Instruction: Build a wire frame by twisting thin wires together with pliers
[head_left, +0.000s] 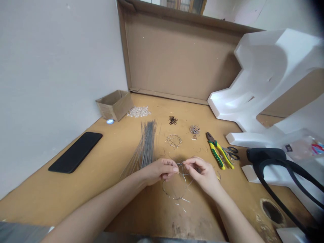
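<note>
Both hands pinch a thin wire ring (186, 185) that hangs in a loop below my fingers, with loose wire ends sticking out. My left hand (164, 170) is closed at its upper left side. Opposite it, my right hand (198, 170) pinches the wire at the upper right. The exact fingertip contact is too small to make out. Just beyond my left hand lies a bundle of straight grey wires (148, 141). A finished-looking wire circle with small beads (174, 141) rests on the table past my hands.
Right of my hands lie yellow-green pliers (217, 152) and small scissors (232, 152). Farther back are black rings (173, 120), a small metallic pile (194, 129), clear beads (139, 111) and a cardboard box (115, 105). A black phone (76, 152) lies left; white foam (265, 74) stands right.
</note>
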Demonstrator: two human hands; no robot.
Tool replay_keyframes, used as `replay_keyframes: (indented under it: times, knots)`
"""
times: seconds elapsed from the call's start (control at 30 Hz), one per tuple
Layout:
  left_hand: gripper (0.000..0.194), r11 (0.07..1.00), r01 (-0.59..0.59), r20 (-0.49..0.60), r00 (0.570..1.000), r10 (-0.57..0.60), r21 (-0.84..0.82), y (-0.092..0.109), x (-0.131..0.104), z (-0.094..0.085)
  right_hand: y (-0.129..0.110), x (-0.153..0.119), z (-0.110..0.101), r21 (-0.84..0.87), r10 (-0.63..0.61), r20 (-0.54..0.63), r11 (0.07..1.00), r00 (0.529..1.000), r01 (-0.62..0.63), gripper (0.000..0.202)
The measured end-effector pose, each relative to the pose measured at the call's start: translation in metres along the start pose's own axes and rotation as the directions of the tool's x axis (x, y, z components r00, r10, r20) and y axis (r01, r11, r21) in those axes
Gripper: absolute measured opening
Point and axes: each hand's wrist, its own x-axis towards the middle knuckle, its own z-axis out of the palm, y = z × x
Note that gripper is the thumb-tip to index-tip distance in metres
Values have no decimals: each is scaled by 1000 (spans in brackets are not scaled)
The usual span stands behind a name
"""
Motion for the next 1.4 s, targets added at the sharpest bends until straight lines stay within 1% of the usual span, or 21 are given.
replay_keyframes:
  times: [0.1,0.17,0.23,0.33,0.47,0.53,0.7,0.8,0.9,1.03,1.13,1.27,1.4]
  knots:
    - [22,999,-24,-24,999,25,46,0,0,1,-4,-1,1,-134,-172,-39,977,984,166,10]
    - [23,995,-43,-52,997,47,89,1,0,2,-6,-2,0,-160,-210,-40,966,977,201,10]
    - [23,986,-58,-91,993,73,157,3,0,4,-8,-2,-1,-154,-181,-32,973,983,174,7]
    - [24,963,-67,-131,986,104,260,6,-2,7,-9,-3,-2,-103,-98,-9,990,995,97,5]
    - [23,958,-77,-144,982,121,276,8,-3,7,-9,-2,-5,-48,-47,42,998,998,49,5]
    - [23,957,-79,-146,981,124,280,9,-3,7,-9,-2,-7,-47,-61,62,997,996,64,6]
    - [26,942,-38,-156,983,95,334,12,-4,9,-11,-1,-8,-140,-177,60,973,982,184,7]
    - [27,944,-33,-136,987,82,329,13,-5,10,-11,-1,-7,-137,-181,64,973,981,188,8]
    - [26,945,-39,-105,992,77,325,12,-5,8,-9,-1,-6,-93,-142,60,985,988,147,8]
    - [23,936,-31,-74,995,60,351,11,-5,6,-7,-2,-4,5,-32,72,999,997,32,9]
    - [22,931,-13,-61,997,37,365,12,-6,5,-8,-3,-2,54,26,95,998,995,-31,11]
    - [23,933,4,-31,999,8,361,14,-7,4,-7,-4,-2,165,102,151,978,983,-127,15]
    - [22,918,3,-31,999,10,396,15,-8,5,-2,-3,-2,292,181,235,924,955,-247,21]
